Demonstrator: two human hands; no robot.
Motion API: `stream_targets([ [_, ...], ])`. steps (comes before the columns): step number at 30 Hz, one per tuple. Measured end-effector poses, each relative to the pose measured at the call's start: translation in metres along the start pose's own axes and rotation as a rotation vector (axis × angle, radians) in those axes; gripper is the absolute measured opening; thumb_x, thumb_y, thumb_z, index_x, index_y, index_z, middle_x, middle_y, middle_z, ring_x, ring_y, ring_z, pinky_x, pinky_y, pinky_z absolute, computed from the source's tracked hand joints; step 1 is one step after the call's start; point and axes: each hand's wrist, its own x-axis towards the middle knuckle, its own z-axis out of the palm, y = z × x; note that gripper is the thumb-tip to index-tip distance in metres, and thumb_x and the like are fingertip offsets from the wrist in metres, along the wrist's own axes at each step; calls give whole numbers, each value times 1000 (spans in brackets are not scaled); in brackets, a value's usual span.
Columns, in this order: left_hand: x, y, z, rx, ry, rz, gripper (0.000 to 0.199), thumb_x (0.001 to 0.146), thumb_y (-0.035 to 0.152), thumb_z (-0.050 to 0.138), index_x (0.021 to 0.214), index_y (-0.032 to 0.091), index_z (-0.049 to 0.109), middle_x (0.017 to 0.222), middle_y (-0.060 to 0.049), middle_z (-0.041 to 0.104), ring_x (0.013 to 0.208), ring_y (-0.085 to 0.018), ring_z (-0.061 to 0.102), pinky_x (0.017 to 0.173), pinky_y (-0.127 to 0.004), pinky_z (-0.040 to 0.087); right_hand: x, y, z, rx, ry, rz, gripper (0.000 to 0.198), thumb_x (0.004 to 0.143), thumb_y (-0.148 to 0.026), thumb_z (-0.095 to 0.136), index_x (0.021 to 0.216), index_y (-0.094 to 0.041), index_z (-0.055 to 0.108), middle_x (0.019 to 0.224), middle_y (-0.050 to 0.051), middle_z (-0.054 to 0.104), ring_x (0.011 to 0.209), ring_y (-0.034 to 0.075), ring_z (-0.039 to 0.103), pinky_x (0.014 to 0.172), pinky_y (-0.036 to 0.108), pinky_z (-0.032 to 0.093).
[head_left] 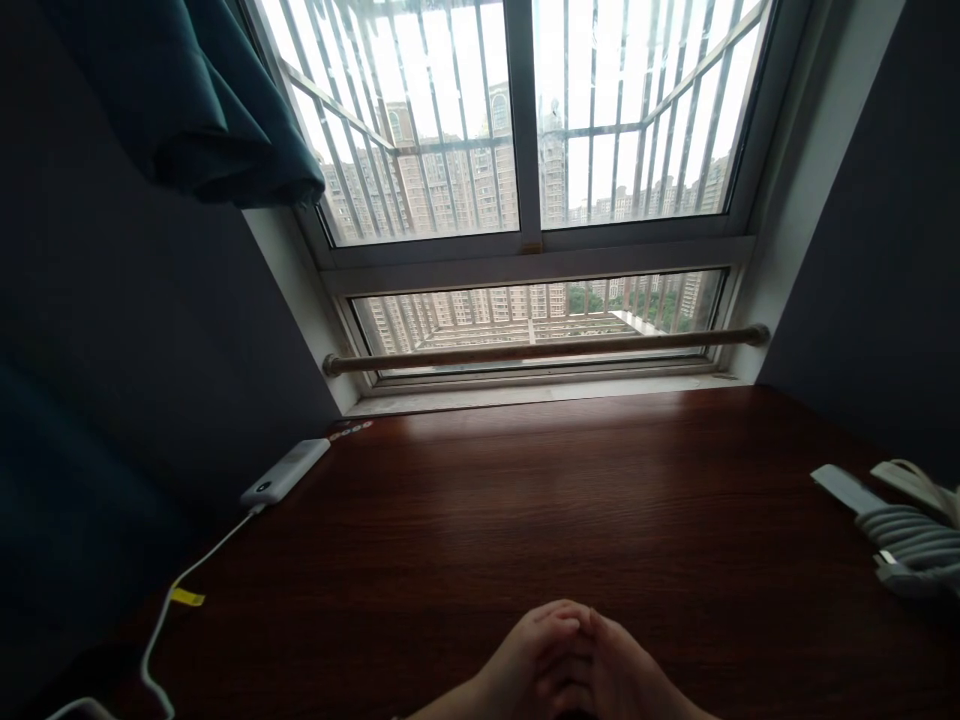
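My left hand (534, 645) and my right hand (626, 668) meet at the bottom middle of the head view, over the near part of a dark red-brown wooden tabletop (540, 510). Their fingertips touch at the top, and the fingers are curled in toward each other. Between the palms is a shaded hollow where more bent fingers show. No object is visible in either hand. Both wrists run out of the lower edge of the picture.
On the left lies a white box-shaped device (286, 472) with a white cable (161, 625) bearing a yellow tag (187, 597). At right sits a coiled grey cord (911, 540). Behind are a wooden rail (540, 350), a barred window (525, 130) and a blue curtain (217, 110).
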Motion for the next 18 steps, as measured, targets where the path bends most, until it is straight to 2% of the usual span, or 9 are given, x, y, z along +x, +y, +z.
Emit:
stream_targets([
  [8,2,-1,-1,8,2,18,14,69,23,66,75,11,61,58,-1,52,44,-6,44,37,-17,18,-1,-2,7,-24,69,20,40,84,-47,54,102,-12,63,91,12,69,81,18,66,69,25,45],
  [13,2,-2,-3,9,18,15,15,67,24,67,74,12,61,60,-1,54,46,-7,47,37,-16,20,-2,-3,7,-27,45,19,41,84,-48,53,105,-13,60,94,12,68,84,18,65,72,27,44],
  [18,4,-2,-4,2,-28,14,20,65,26,69,75,10,61,59,-2,54,44,-7,47,36,-17,21,0,-3,9,-34,96,47,40,82,-47,57,102,-13,61,88,11,69,80,17,65,69,26,44],
])
